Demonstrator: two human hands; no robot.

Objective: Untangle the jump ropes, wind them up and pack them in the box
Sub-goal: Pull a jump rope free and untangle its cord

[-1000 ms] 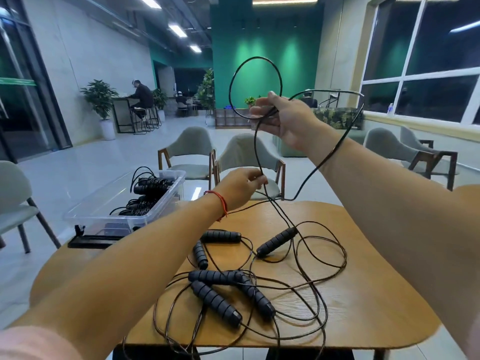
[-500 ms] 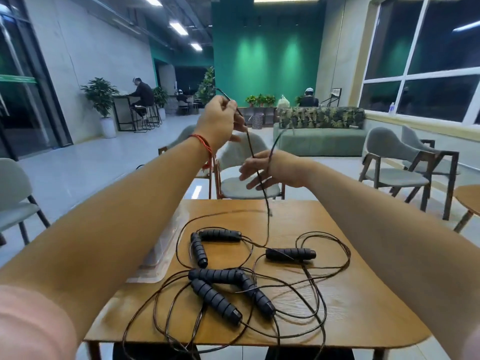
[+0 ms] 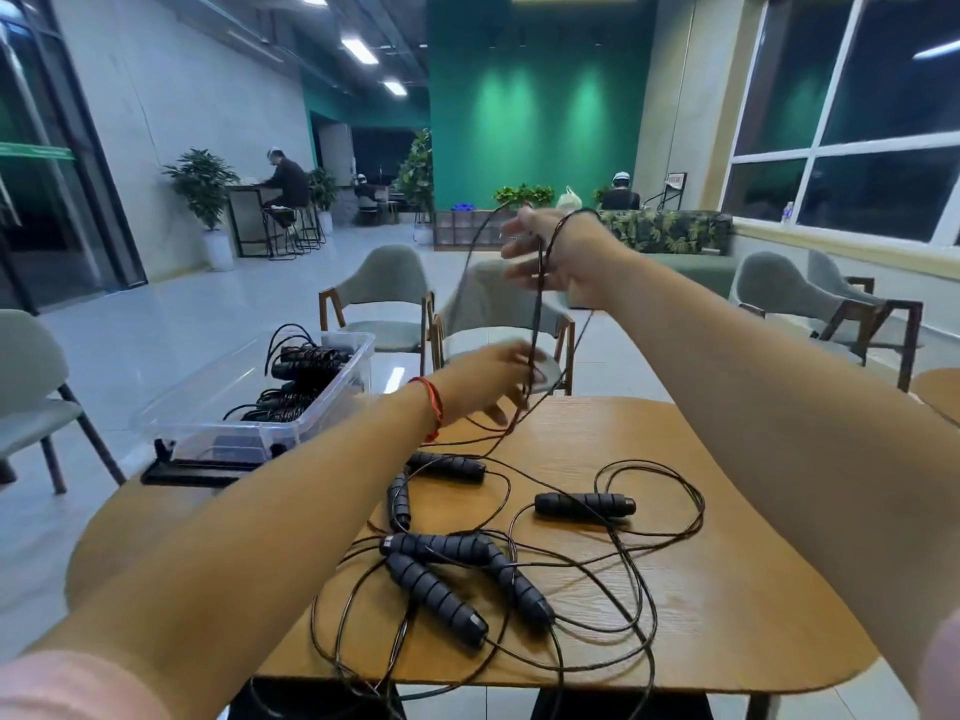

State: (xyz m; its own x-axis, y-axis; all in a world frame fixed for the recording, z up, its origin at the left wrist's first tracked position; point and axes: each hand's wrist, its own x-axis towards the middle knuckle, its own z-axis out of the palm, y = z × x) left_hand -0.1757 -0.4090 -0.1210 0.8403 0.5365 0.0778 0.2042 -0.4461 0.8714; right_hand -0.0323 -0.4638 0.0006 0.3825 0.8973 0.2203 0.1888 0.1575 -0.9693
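Observation:
Black jump ropes lie tangled on the wooden table [image 3: 727, 605], with several ribbed black handles [image 3: 434, 597] among thin cord loops. One handle [image 3: 584, 505] lies apart to the right. My right hand [image 3: 558, 257] is raised above the table's far edge, and a cord [image 3: 537, 309] is wound around it. That cord hangs down to my left hand [image 3: 488, 379], which pinches it just above the table; both hands are blurred. A clear plastic box [image 3: 249, 407] at the table's left end holds wound ropes.
The box stands on its black lid [image 3: 192, 470]. Grey chairs [image 3: 384, 298] stand behind the table, and more chairs at the far left and right. People sit in the background. Cord loops hang over the table's near edge.
My left hand has dropped from high up to just above the table. My right hand has risen, and the cord now loops around it. The box is in view again.

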